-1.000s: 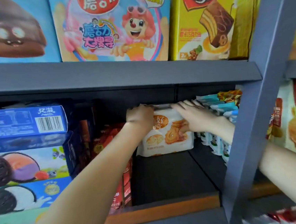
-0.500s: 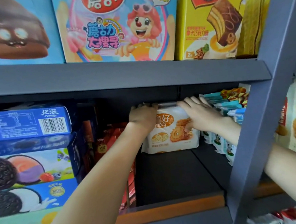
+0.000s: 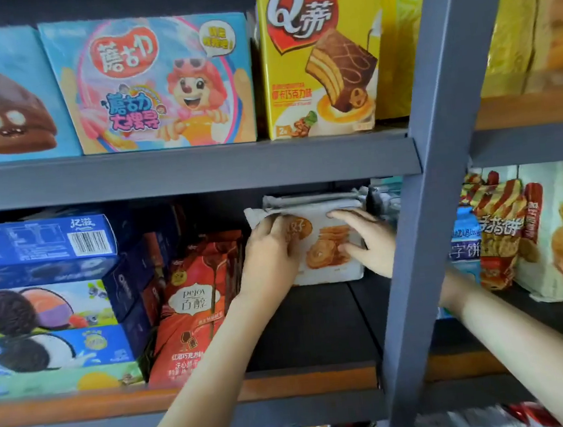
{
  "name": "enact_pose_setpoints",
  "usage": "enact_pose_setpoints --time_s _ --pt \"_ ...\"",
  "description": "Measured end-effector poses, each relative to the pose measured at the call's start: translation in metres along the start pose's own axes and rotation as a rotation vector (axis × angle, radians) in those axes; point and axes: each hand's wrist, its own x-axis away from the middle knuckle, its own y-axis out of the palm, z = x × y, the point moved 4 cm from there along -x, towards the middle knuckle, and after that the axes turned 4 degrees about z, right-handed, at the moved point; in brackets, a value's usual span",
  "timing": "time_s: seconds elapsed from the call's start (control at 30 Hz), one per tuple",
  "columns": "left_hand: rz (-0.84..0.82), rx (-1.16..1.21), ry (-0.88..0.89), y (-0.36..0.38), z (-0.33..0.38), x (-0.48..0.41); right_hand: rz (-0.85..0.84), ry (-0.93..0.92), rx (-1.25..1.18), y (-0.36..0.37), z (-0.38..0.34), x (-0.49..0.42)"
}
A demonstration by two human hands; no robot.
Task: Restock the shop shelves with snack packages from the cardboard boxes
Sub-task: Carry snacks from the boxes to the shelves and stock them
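**One cookie pack being set deep on the middle shelf**

The left hand (image 3: pixel 270 255) has its grip curled round the left edge of one white butter-cookie pack (image 3: pixel 328 246). The right hand (image 3: pixel 370 244) lies flat-fingered on the pack's face, gripping nothing. The pack stands upright far back on the middle shelf (image 3: pixel 312 331), just right of the red Pejoy boxes (image 3: pixel 193 311). Perhaps two more pack seams show behind it, but the light there is dim. The bare board in front suggests most of this row is left to fill.
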Motion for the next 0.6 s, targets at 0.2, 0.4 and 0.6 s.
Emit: enact_pose_setpoints --time_s 0.2,0.4,0.6 --pt "0.125 0.134 -0.419 -0.004 0.029 0.051 -0.252 0.175 -0.609 -0.025 0.001 0.057" --pt "0.418 -0.133 -0.577 -0.002 0.082 0.137 -0.414 0.336 -0.642 -0.005 0.049 0.1" --pt "0.559 -0.018 -0.792 0.009 0.131 0.198 -0.362 0.076 -0.202 -0.028 0.046 0.114"
